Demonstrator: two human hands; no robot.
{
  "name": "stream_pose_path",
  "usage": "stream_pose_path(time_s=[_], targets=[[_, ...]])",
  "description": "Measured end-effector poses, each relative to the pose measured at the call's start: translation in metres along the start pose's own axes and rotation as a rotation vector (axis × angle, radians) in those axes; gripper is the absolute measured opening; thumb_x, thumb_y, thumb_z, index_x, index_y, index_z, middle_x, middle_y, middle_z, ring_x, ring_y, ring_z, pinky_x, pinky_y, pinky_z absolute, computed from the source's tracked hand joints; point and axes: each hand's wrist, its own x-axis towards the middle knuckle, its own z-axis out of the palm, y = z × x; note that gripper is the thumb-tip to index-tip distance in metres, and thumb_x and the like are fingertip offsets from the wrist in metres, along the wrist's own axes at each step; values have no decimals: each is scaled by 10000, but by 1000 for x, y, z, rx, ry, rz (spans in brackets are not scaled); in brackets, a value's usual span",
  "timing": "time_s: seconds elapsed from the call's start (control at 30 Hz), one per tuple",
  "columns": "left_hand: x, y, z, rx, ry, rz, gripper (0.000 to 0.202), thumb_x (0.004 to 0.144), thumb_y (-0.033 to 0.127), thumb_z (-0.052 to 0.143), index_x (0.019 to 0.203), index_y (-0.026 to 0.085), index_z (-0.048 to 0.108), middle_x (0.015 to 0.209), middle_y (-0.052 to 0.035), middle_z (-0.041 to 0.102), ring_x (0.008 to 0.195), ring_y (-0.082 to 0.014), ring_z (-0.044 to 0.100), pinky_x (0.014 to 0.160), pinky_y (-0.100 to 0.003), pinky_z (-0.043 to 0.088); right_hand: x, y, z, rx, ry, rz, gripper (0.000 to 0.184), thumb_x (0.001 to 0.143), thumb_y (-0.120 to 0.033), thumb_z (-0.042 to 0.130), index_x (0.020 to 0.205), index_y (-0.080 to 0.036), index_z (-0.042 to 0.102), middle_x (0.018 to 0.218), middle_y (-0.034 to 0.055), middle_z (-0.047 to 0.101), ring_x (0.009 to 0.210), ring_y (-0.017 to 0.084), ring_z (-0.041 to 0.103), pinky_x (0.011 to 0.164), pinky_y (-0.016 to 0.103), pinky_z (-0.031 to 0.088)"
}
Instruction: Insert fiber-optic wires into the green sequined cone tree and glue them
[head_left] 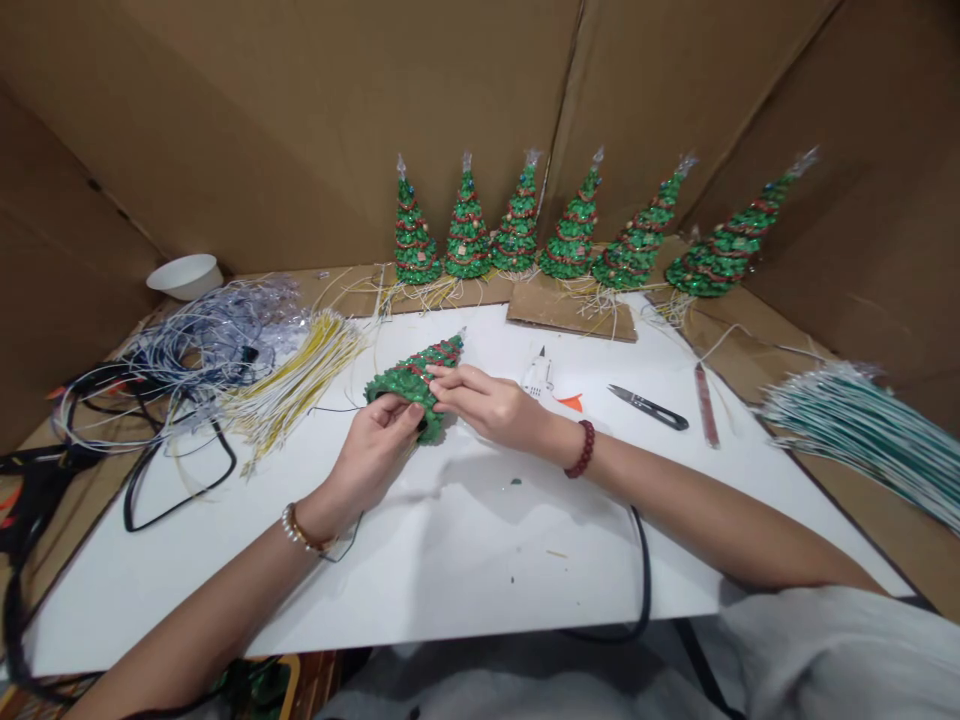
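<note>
A small green Christmas tree [412, 375] with red garland lies tilted in my hands above the white table, its tip pointing up and right. My left hand [375, 440] grips it by the open base, thumb outside and fingers partly inside. Against the tree's side rest the closed fingertips of my right hand [487, 405]; whether they pinch something small is hidden. Just beyond my right hand stands a white glue gun [538, 375] with an orange part. Black thread snips [649, 406] and a reddish stick-like tool [706, 405] lie farther right.
Several finished-looking trees [467, 230] stand along the back, wires trailing below, near a cardboard piece [570, 310]. Yellow-and-white wires [300, 375], tangled clear wires [195, 340] and a white bowl [184, 277] are left. Green-and-white wires [862, 425] lie right. A black cord [645, 570] crosses the front edge.
</note>
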Motion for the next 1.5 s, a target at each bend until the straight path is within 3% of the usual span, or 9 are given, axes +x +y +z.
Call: stream_pose_path(time_s=[0.1,0.2,0.33,0.43,0.5,0.93,1.5], targets=[[4,5,-8,57,-102,11,275,679,340,795,855,148,705,794,-43,680,677,-123,569,698,-253,474,2,3,-5,56,-18,25,144,943,-148,469,993,-112,599,993,103,608,1182,200,567,1000,329,523],[6,4,-13,79,-148,28,296,701,328,778,935,161,710,889,-70,695,755,-154,597,757,-283,480,1,5,-5,96,-23,32,146,933,-161,499,1004,-99,610,1004,113,607,1189,206,562,998,339,523],[6,-2,-13,88,-105,66,252,701,347,775,851,158,702,753,-36,655,626,-116,540,622,-232,464,-1,4,-2,101,7,54,129,922,-178,527,967,-115,630,980,97,610,1170,202,576,988,331,530],[5,-4,-10,70,-69,59,256,685,365,783,721,141,665,569,13,539,457,-61,376,425,-181,312,-2,2,0,85,25,82,127,922,-188,531,956,-134,640,959,78,611,1148,195,592,981,330,535],[5,-5,-10,53,-70,59,271,687,372,779,694,139,642,522,36,472,415,-40,282,382,-175,217,-2,1,3,88,49,83,128,919,-194,535,950,-137,645,941,68,609,1127,190,606,987,333,534],[5,-9,-9,-24,-110,97,313,706,337,764,636,168,510,444,105,240,359,-18,160,344,-147,140,-4,-1,14,80,103,86,136,918,-175,527,915,-124,653,929,67,610,1124,181,605,991,334,536],[4,-10,-11,-70,-47,-37,348,670,355,787,683,181,486,452,128,240,337,-5,131,309,-106,168,-2,-2,15,122,75,114,145,936,-181,487,948,-128,622,957,78,589,1171,188,573,991,316,524]])
